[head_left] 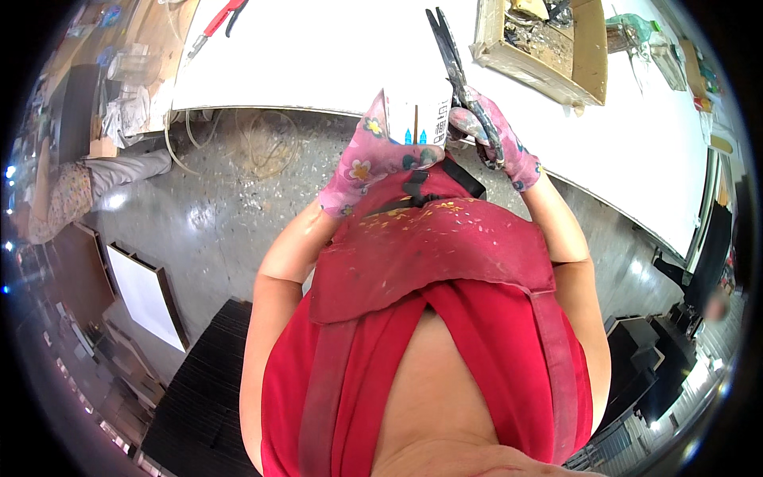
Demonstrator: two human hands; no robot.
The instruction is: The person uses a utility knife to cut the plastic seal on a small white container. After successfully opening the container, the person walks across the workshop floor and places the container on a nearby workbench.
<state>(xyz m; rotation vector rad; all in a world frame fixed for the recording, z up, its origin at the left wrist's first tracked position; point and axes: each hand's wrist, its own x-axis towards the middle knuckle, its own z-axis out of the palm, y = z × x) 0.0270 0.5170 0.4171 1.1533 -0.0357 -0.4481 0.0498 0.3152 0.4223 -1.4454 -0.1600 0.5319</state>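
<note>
My left hand (367, 164), in a pink flowered glove, is closed around the lower part of a white printed package (401, 119) with blue marks and a brown stripe. The package is held at the near edge of a white table (318, 56). On its right, my right hand (494, 131), gloved the same way, grips the handles of dark, paint-spattered scissors (451, 56). Their long blades point away from me over the table, slightly apart. The blades' lower part is close beside the package; whether they touch I cannot tell.
A red-handled tool (213, 30) lies at the table's far left. An open cardboard box (556, 86) with scraps stands far right, near plastic bags (664, 56). Pale tubing (179, 151) hangs down on the left. A white panel (145, 292) and black stack (203, 389) are lower left.
</note>
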